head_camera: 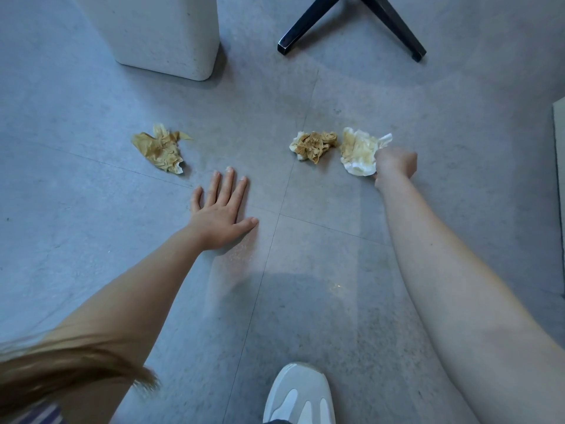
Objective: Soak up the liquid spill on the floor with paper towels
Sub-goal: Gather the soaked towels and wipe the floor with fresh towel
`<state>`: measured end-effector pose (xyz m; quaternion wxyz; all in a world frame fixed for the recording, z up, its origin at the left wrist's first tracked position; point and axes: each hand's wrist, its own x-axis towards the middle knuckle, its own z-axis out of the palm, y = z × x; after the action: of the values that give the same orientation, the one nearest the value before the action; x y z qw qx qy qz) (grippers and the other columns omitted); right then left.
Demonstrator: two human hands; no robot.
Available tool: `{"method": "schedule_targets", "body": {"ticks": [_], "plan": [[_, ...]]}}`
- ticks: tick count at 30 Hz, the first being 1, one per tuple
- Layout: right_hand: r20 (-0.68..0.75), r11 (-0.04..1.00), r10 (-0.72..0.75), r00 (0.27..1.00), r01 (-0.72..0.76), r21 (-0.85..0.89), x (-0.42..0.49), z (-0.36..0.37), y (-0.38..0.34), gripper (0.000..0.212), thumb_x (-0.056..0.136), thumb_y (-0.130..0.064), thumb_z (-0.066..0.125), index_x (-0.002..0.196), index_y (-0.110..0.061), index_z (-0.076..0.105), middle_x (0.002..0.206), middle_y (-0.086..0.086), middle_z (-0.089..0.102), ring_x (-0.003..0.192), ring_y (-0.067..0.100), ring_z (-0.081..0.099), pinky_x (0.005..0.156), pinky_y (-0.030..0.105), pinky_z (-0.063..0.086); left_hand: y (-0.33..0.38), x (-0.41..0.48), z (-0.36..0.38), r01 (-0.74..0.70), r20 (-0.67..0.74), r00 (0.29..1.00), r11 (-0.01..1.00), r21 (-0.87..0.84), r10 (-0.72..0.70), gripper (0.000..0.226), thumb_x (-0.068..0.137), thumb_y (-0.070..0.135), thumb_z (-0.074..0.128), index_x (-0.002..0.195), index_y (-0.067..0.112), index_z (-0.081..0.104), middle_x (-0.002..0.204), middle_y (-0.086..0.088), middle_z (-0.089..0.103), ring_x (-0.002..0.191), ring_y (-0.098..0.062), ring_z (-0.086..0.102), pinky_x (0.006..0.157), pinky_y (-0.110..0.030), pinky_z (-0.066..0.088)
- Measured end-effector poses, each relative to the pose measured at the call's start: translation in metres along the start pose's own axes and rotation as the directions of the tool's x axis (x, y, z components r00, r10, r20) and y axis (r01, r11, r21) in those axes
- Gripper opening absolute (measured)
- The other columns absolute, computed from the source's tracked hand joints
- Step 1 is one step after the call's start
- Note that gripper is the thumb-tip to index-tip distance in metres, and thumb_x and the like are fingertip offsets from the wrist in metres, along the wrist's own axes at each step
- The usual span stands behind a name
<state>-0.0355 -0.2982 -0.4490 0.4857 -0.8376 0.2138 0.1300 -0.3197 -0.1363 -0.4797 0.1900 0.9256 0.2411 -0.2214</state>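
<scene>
A soaked brown towel (pixel 159 149) lies far left on the floor (pixel 91 240). Your left hand (pixel 220 212) is spread flat on the tiles, bracing you. Past a second brown wad (pixel 315 145), your right hand (pixel 396 165) grips a half-stained towel (pixel 357 154), seemingly blotting. Little liquid shows, so next press its white edge onto any sheen.

No text, label, brand, number or sign can be read anywhere in this view, neither on the grey tiled floor (pixel 91 209) nor on the white-and-grey sneaker (pixel 298 396).
</scene>
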Motion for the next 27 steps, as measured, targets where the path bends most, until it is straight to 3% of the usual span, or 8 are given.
{"method": "schedule_targets", "body": {"ticks": [2, 5, 8, 10, 11, 14, 22, 27], "plan": [[-0.054, 0.969, -0.152, 0.987, 0.138, -0.204, -0.001, -0.002, -0.001, 0.017, 0.084, -0.005, 0.051, 0.073, -0.016, 0.057, 0.086, -0.002, 0.059, 0.076, 0.02, 0.052, 0.067, 0.025, 0.043, 0.001, 0.001, -0.001, -0.002, -0.004, 1.0, 1.0, -0.001, 0.002, 0.08, 0.092, 0.065, 0.025, 0.146, 0.032, -0.024, 0.152, 0.004, -0.037, 0.141, -0.019, -0.031, 0.114, -0.05, -0.011], [-0.023, 0.819, -0.446, 0.895, 0.397, -0.414, -0.005, -0.002, -0.002, 0.022, 0.084, -0.007, 0.05, 0.099, -0.012, 0.066, 0.116, 0.004, 0.063, 0.107, 0.025, 0.059, 0.083, 0.029, 0.044, 0.0, 0.001, -0.001, -0.002, -0.007, 1.0, 1.0, -0.006, 0.002, 0.081, 0.092, 0.065, 0.025, 0.147, 0.032, -0.023, 0.152, 0.004, -0.036, 0.141, -0.019, -0.031, 0.114, -0.05, -0.011], [0.333, 0.512, -0.638, 0.694, 0.706, -0.49, -0.009, 0.003, 0.008, 0.022, 0.086, -0.013, 0.053, 0.103, -0.009, 0.067, 0.123, 0.014, 0.057, 0.116, 0.031, 0.054, 0.087, 0.032, 0.043, 0.0, 0.001, 0.0, 0.001, -0.008, 1.0, 1.0, -0.003, -0.001, 0.081, 0.092, 0.066, 0.025, 0.147, 0.032, -0.024, 0.152, 0.004, -0.037, 0.141, -0.019, -0.031, 0.114, -0.049, -0.011], [0.593, 0.344, -0.556, 0.583, 0.81, -0.474, -0.012, 0.005, 0.021, 0.04, 0.092, -0.023, 0.052, 0.129, -0.01, 0.055, 0.141, 0.012, 0.045, 0.129, 0.029, 0.044, 0.101, 0.033, 0.038, 0.0, 0.001, -0.001, 0.0, -0.011, 1.0, 1.0, -0.007, 0.0, 0.081, 0.092, 0.066, 0.026, 0.146, 0.033, -0.024, 0.152, 0.004, -0.037, 0.141, -0.019, -0.031, 0.114, -0.05, -0.011], [0.683, 0.278, -0.473, 0.556, 0.83, -0.484, -0.014, 0.007, 0.027, 0.052, 0.097, -0.03, 0.046, 0.144, -0.01, 0.039, 0.154, 0.01, 0.03, 0.141, 0.025, 0.03, 0.111, 0.035, 0.027, 0.0, 0.002, -0.001, -0.001, -0.012, 1.0, 1.0, -0.007, 0.001, 0.081, 0.092, 0.066, 0.026, 0.146, 0.033, -0.024, 0.152, 0.004, -0.037, 0.141, -0.018, -0.031, 0.114, -0.05, -0.011], [0.754, 0.121, -0.326, 0.57, 0.816, -0.565, -0.015, 0.01, 0.036, 0.064, 0.102, -0.044, 0.023, 0.153, -0.012, 0.001, 0.161, 0.005, -0.007, 0.149, 0.018, -0.007, 0.119, 0.036, -0.002, -0.001, 0.002, 0.0, 0.001, -0.015, 1.0, 1.0, -0.008, -0.001, 0.081, 0.092, 0.066, 0.026, 0.147, 0.033, -0.024, 0.152, 0.004, -0.036, 0.141, -0.019, -0.031, 0.114, -0.05, -0.011], [0.739, 0.135, -0.348, 0.576, 0.811, -0.569, -0.027, 0.008, 0.027, 0.061, 0.103, -0.038, 0.024, 0.153, -0.006, 0.009, 0.161, 0.009, 0.002, 0.149, 0.02, 0.001, 0.12, 0.032, 0.004, -0.001, 0.002, 0.001, 0.002, -0.012, 1.0, 1.0, -0.01, -0.002, 0.081, 0.091, 0.066, 0.026, 0.147, 0.034, -0.023, 0.152, 0.005, -0.036, 0.141, -0.018, -0.03, 0.114, -0.05, -0.01], [0.7, 0.122, -0.443, 0.56, 0.811, -0.572, -0.033, 0.001, 0.024, 0.057, 0.101, -0.036, 0.032, 0.151, -0.009, 0.025, 0.159, 0.006, 0.018, 0.145, 0.023, 0.022, 0.113, 0.036, 0.025, -0.001, 0.002, 0.002, -0.001, -0.017, 1.0, 1.0, -0.017, 0.001, 0.081, 0.092, 0.065, 0.028, 0.147, 0.033, -0.023, 0.152, 0.004, -0.036, 0.142, -0.019, -0.03, 0.114, -0.05, -0.01]]}}
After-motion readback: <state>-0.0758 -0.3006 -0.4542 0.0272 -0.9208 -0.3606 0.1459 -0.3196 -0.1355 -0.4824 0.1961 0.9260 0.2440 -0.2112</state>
